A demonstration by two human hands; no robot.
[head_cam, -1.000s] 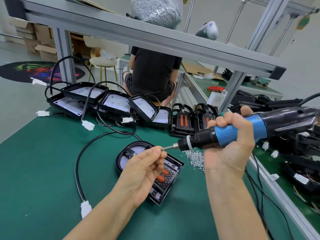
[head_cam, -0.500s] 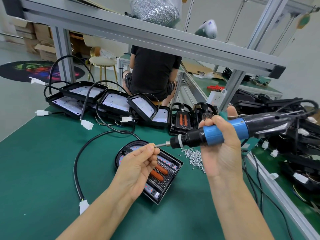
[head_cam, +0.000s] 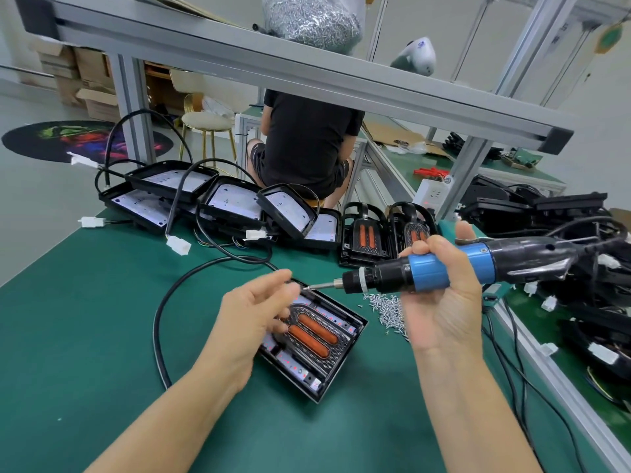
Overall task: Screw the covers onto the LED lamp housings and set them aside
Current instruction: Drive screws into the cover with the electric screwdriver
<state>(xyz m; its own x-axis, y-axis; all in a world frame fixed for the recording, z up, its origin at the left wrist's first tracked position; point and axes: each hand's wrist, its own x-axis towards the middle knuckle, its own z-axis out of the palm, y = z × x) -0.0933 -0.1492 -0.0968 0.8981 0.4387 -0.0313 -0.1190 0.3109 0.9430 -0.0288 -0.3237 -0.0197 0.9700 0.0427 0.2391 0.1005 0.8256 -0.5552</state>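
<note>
Left hand is releasing the screw onto the bit, fingers now loosening apart. Right hand is gripping the screwdriver — driving into the lamp housing probably follows.

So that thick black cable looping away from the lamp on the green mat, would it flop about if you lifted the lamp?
Probably it would trail rather than flop. The thick black cable lies in a broad, smooth loop on the green mat, which suggests springy stiffness. It may drag and tug the black lamp housing. The cables of the lamps behind arch up unsupported, so it likely holds its shape.
</note>
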